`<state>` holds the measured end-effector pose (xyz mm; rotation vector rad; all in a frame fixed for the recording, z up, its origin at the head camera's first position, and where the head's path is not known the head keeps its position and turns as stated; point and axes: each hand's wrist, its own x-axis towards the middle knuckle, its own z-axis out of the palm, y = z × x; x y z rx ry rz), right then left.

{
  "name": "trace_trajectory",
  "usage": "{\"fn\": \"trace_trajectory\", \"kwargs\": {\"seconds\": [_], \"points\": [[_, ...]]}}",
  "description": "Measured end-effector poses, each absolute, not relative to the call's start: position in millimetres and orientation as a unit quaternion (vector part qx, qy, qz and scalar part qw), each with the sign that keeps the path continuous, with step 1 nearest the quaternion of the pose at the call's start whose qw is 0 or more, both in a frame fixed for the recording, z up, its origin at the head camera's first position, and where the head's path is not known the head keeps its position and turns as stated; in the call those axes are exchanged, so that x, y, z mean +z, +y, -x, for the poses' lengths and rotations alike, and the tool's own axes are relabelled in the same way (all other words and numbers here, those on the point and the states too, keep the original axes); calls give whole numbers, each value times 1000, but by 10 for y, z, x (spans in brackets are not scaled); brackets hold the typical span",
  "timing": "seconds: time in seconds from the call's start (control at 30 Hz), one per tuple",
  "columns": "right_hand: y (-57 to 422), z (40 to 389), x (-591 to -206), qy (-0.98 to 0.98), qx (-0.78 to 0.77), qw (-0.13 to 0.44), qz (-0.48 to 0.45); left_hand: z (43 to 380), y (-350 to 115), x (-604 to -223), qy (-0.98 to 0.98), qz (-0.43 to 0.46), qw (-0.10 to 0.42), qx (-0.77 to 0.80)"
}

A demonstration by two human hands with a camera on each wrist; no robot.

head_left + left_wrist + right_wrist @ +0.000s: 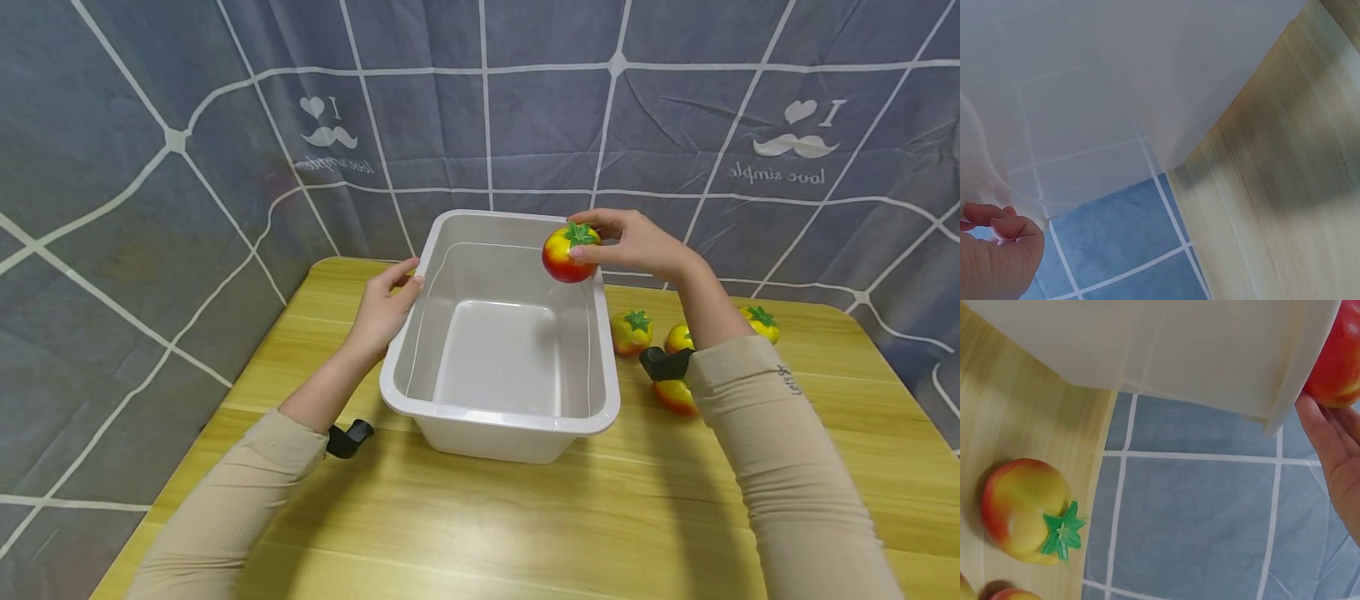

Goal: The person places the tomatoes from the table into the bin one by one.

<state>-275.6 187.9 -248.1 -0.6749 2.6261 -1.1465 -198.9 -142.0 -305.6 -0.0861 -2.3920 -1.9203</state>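
A white plastic basin (498, 423) stands on the table with nothing inside it. At its left rim, my left hand (380, 310) pinches the edge between thumb and fingers; the left wrist view shows the same hand (1000, 250) low in the corner. My right hand (637, 242) holds a red and yellow toy tomato (562, 257) with a green leafy top, over the far right part of the rim. From the right wrist, the tomato (1339, 365) shows just beyond the basin's edge, with fingers (1325, 434) against its underside.
Several more toy tomatoes lie on the table right of the basin, one (630, 333) close beside its wall and another (761, 323) farther right, partly behind my right forearm. A grey-blue curtain (540, 133) with white lines hangs behind the wooden table (480, 525).
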Motion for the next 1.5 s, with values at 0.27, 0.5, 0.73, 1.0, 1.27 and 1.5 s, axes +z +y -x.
{"fn": "trace_trajectory", "kwargs": {"seconds": [0.27,0.5,0.73,1.0,1.27,1.5], "points": [[1921,2749,-2505,880,-403,97,233,1990,-1413,-3054,-780,26,38,-624],[2047,2711,-2519,880,-405,86,234,1975,-1407,-3043,-779,26,39,-626],[2320,2619,-2527,893,-394,72,205,1982,-1386,-3048,-775,26,38,-630],[2714,2470,-2581,911,-376,62,158,1972,-1390,-3046,-784,19,38,-620],[3146,2307,-2679,926,-352,53,121,1984,-1388,-3060,-782,16,35,-622],[3473,2161,-2786,933,-340,54,103,1984,-1379,-3051,-780,17,38,-625]]}}
